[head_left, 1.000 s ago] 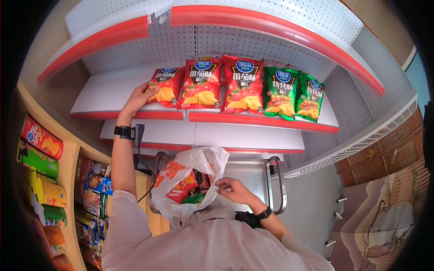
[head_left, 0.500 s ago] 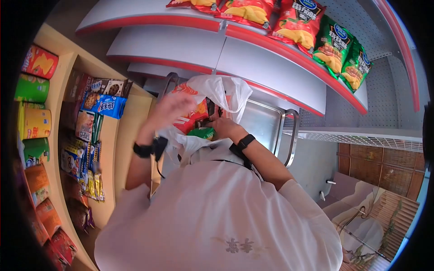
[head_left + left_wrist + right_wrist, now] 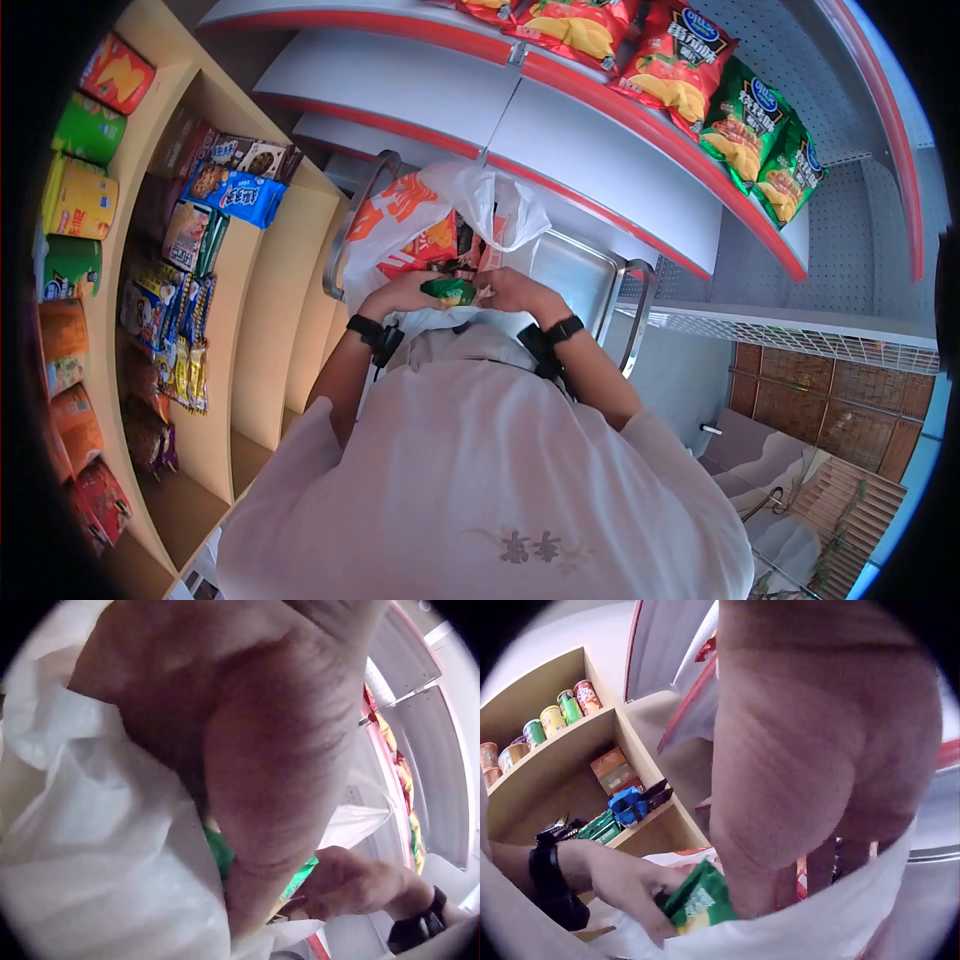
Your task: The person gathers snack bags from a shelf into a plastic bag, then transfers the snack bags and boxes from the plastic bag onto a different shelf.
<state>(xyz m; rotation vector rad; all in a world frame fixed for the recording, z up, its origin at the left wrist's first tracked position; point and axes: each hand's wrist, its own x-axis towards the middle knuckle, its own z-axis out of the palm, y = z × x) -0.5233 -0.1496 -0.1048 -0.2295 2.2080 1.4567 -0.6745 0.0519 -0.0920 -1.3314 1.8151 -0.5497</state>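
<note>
A green chip bag [image 3: 448, 291] sits at the near side of the open mouth of a white plastic shopping bag [image 3: 400, 215]. My left hand [image 3: 397, 296] grips its left end with the thumb over it. At the other end, my right hand [image 3: 520, 292] has curled fingers pinching the bag's edge. In the right wrist view the green chip bag [image 3: 705, 900] spans from the left hand [image 3: 634, 892] to my right thumb. Behind both hands a red snack packet [image 3: 425, 248] shows inside the shopping bag. The left wrist view shows mostly the back of my left hand [image 3: 262, 742].
The shopping bag stands on a metal cart [image 3: 575, 265] with side handles. Red chip bags [image 3: 680, 60] and green chip bags [image 3: 745, 120] line the white shelf ahead. At left, a wooden shelf [image 3: 245, 340] holds canisters [image 3: 85, 195] and cookie packs [image 3: 235, 192].
My left hand has left the red chip bags on the shelf and come down to the shopping bag. The right hand went into the bag's mouth; both now hold the green chip bag. The view has tilted down.
</note>
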